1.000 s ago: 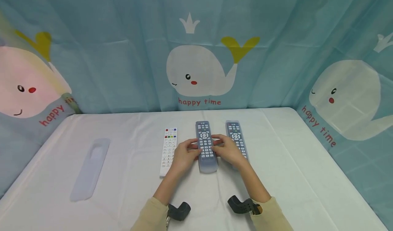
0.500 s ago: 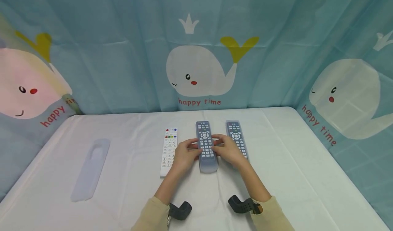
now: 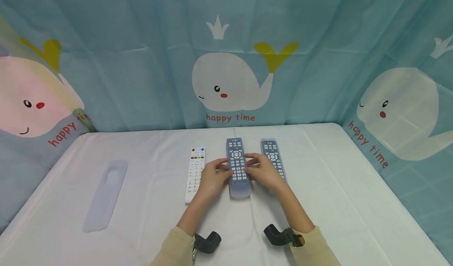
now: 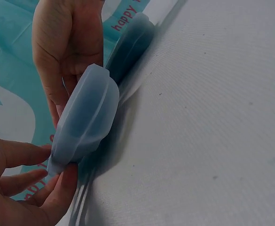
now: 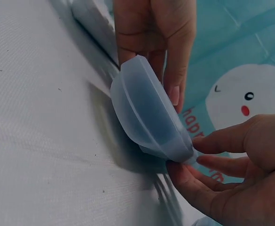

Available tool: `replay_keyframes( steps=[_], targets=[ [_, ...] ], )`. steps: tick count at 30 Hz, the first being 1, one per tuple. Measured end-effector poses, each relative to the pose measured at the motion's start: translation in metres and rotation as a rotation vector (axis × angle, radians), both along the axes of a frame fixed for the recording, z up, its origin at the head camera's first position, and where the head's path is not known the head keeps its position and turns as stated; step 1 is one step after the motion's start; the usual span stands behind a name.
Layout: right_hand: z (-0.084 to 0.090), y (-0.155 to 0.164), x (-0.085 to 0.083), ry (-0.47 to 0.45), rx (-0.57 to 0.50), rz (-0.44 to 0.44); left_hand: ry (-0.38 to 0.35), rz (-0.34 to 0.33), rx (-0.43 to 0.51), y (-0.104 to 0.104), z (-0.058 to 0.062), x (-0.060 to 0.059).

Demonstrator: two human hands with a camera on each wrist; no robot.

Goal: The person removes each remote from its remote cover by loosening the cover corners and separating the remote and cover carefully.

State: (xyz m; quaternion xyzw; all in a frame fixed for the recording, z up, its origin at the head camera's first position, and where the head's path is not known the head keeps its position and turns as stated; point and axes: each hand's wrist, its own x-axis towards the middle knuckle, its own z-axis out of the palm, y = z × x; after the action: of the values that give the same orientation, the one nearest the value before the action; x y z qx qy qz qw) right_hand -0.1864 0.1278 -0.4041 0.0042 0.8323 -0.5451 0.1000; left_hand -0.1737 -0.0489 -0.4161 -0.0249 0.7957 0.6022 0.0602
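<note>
Both hands hold a dark remote control [image 3: 237,156] in a translucent silicone cover, by its two long sides. My left hand [image 3: 213,177] pinches the left side, thumb at the front edge and fingers beneath. On the opposite side my right hand [image 3: 262,173] grips it the same way. Both wrist views show the near end of the silicone cover [image 4: 88,113] raised off the cloth, with a shadow below. A white remote control [image 3: 196,167] lies beside my left hand, partly hidden by it. Another covered dark remote control [image 3: 271,152] lies partly behind my right hand.
An unfilled translucent silicone cover [image 3: 106,195] lies at the left on the white tablecloth [image 3: 354,203]. A blue curtain [image 3: 155,81] with whale prints hangs behind the table's back edge. Dark wrist mounts [image 3: 208,242] sit by both cuffs.
The remote in my hands has shifted very slightly away from me. The grip of both hands looks the same, and the other remotes and the loose cover have stayed put.
</note>
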Motion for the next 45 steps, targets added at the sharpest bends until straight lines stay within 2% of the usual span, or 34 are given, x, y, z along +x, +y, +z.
replay_keyframes(
  steps=[18, 27, 34, 45],
  targets=[
    [0.011, 0.002, -0.003, -0.005, -0.01, 0.02, 0.001, 0.01, 0.039, -0.002, 0.01, -0.001],
    [0.017, 0.003, -0.004, 0.034, -0.016, 0.038, 0.017, 0.003, 0.068, -0.005, 0.014, -0.002],
    [0.021, 0.002, -0.004, 0.034, -0.046, 0.021, 0.028, 0.026, 0.05, -0.005, 0.018, -0.002],
    [0.022, 0.002, -0.004, 0.032, -0.109, 0.008, 0.024, 0.04, 0.166, -0.006, 0.024, 0.003]
  ],
)
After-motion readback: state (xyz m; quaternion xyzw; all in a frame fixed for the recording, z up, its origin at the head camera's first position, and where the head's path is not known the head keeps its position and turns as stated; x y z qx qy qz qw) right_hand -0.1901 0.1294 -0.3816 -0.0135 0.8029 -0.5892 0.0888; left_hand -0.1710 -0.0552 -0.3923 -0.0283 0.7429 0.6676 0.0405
